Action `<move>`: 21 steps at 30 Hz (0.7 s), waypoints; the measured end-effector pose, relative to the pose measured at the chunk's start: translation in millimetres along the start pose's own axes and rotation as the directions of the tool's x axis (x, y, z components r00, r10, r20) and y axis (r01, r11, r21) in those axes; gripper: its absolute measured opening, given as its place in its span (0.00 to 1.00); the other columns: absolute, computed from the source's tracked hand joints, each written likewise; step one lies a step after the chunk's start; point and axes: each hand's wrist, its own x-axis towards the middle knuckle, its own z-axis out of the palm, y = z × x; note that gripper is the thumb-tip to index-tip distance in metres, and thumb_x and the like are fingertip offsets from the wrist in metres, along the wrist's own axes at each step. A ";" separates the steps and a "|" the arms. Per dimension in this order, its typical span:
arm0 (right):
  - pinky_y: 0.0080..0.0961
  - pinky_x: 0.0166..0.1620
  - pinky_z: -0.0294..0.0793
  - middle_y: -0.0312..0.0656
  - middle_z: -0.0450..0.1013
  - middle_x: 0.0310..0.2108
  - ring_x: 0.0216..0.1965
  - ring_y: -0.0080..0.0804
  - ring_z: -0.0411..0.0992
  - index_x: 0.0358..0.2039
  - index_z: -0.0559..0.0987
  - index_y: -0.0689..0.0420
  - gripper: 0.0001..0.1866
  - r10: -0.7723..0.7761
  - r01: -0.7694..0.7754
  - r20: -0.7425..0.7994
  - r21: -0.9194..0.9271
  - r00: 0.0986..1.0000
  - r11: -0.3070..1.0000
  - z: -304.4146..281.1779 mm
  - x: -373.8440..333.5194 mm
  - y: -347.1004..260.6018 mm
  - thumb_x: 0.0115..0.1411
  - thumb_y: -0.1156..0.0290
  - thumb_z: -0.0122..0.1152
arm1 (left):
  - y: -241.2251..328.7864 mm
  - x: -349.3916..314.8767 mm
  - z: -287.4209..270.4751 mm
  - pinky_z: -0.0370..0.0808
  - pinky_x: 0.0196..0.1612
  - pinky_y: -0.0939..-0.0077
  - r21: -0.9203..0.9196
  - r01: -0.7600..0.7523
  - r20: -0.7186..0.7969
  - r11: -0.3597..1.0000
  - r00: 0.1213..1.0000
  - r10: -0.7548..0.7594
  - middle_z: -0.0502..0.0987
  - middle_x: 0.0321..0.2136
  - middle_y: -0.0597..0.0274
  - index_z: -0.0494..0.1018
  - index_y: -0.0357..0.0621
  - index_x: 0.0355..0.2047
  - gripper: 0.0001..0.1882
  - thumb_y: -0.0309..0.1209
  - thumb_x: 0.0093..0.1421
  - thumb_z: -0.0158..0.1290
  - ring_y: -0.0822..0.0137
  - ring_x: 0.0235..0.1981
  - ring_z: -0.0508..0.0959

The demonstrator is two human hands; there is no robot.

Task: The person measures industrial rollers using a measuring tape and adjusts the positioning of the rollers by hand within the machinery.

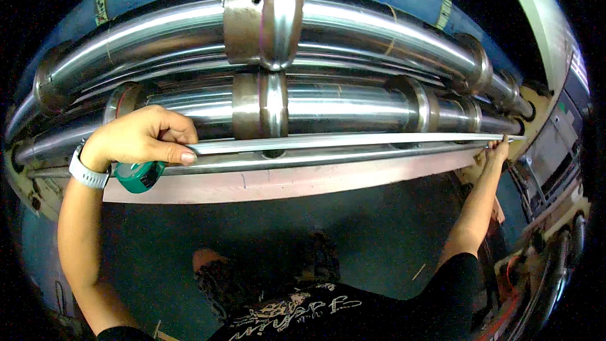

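A tape measure with a green case (140, 179) is in my left hand (142, 137) at the left. The fingers curl and the thumb presses by the start of its pale blade (353, 141). From there the blade runs out straight to the right, in front of the lower steel shaft (341, 102). At the far right my right hand (497, 149) pinches the blade's far end beside the machine's side plate; its fingertips are small and partly hidden. A collar with a rounded ring (278, 104) sits on the shaft just behind the blade's middle.
An upper steel shaft (170, 28) carries a larger collar (245, 17). A pale pink beam (284, 183) crosses below the blade, above the dark floor (265, 227). Machine side plates (535, 104) close off the right, with pipes (562, 265) lower down.
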 end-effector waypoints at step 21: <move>0.14 0.18 0.52 0.28 0.57 0.14 0.15 0.15 0.53 0.21 0.66 0.55 0.15 -0.191 0.489 0.611 -0.368 0.768 0.791 99.2 -257.1 20.7 0.61 0.61 0.41 | -42.8 1.8 99.3 0.68 0.30 0.64 0.655 -0.118 -0.154 0.746 0.946 0.285 0.70 0.24 0.53 0.70 0.37 0.22 0.07 0.29 0.48 0.53 0.53 0.25 0.72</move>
